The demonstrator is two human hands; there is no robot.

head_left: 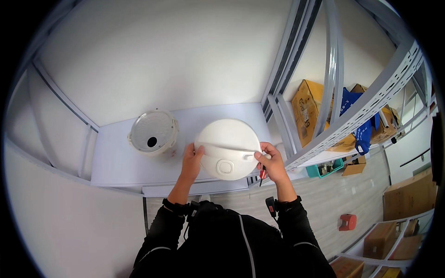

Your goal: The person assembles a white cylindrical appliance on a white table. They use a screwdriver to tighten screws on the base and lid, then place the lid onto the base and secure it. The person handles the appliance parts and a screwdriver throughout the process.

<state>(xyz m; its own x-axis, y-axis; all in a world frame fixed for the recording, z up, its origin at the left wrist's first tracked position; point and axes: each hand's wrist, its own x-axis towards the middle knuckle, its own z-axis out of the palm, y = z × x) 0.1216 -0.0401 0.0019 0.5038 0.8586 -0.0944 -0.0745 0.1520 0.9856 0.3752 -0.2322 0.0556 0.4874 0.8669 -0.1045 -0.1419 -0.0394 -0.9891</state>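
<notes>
Between my two hands is a round white rice cooker lid (pixel 228 132), with a raised band across it and a rounded square button. My left hand (pixel 189 164) grips its left edge, thumb on top. On the opposite edge, my right hand (pixel 274 166) pinches the rim near the end of the band. A red-handled screwdriver (pixel 263 173) shows under the right hand's fingers, its shaft pointing down; how it is held is partly hidden. To the left stands the rice cooker body (pixel 169 143), uncovered, with a grey metallic interior and a dark round spot at its bottom.
The white shelf top (pixel 111 162) under the cooker meets a white wall behind. Grey metal uprights (pixel 331 69) rise on the right, beyond which sit a yellow carton (pixel 306 113) and a blue bag (pixel 365 134). A teal bin (pixel 313 171) and red stool (pixel 347 222) are lower.
</notes>
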